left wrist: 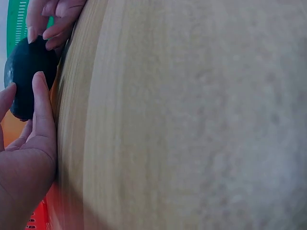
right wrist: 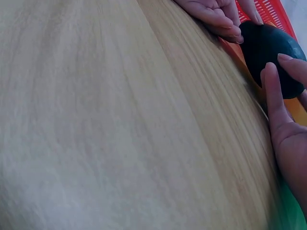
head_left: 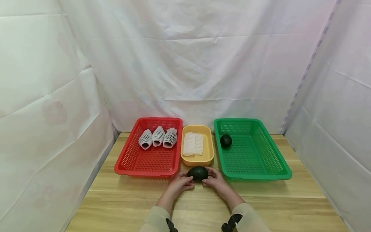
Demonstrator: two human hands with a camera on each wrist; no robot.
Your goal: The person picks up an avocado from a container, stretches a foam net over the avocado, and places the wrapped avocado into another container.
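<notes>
Just in front of the yellow bin, a dark green avocado (head_left: 198, 173) lies sideways between both hands. My left hand (head_left: 179, 184) holds its left end between thumb and fingers. At the opposite end, the right hand (head_left: 215, 180) grips it the same way. Both wrist views show the bare avocado (left wrist: 29, 67) low over the table, with fingertips against its skin. The yellow bin (head_left: 208, 149) holds white foam net sleeves (head_left: 189, 144) lying flat. A second avocado (head_left: 225, 141) sits at the left side of the green basket (head_left: 252, 158).
To the left stands a red basket (head_left: 145, 162) with three net-wrapped avocados (head_left: 158, 136) along its back. The baskets and bin form a row on the wooden table (head_left: 200, 209). White cloth (head_left: 188, 67) hangs behind and at both sides.
</notes>
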